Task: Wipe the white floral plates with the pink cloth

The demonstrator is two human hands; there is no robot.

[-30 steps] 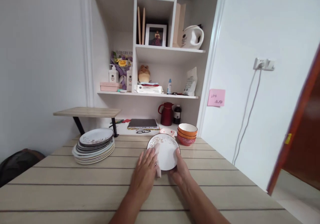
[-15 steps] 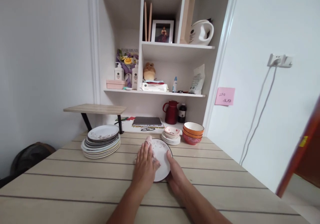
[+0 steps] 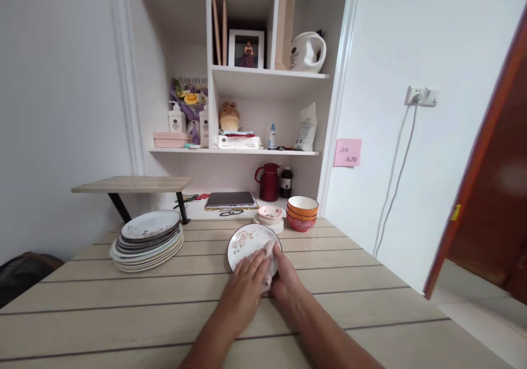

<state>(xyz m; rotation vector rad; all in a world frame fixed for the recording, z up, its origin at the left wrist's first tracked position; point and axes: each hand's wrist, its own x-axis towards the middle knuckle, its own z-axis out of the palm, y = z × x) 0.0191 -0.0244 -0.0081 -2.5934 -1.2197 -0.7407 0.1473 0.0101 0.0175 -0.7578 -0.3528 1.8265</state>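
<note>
A white plate (image 3: 244,241) with a dark rim and a brown floral pattern is in front of me, tilted slightly above the table. My right hand (image 3: 287,279) grips its right edge, thumb on top and the other fingers mostly hidden below. A pale pinkish cloth (image 3: 269,266) lies bunched on the right side of the plate and hangs over the near edge. My left hand (image 3: 247,281) presses this cloth against the plate, fingers held together and pointing toward my right hand.
Stacked plates (image 3: 150,237) stand at the left of the slatted table (image 3: 164,319), near a small raised shelf (image 3: 132,184). Behind the plate are small dishes (image 3: 269,215) and stacked bowls (image 3: 302,215). A red jug (image 3: 269,183) stands farther back.
My left hand has drawn the cloth from the plate's left side to its right, near edge, uncovering the floral pattern. My right hand still holds the rim. The camera view has turned right.
</note>
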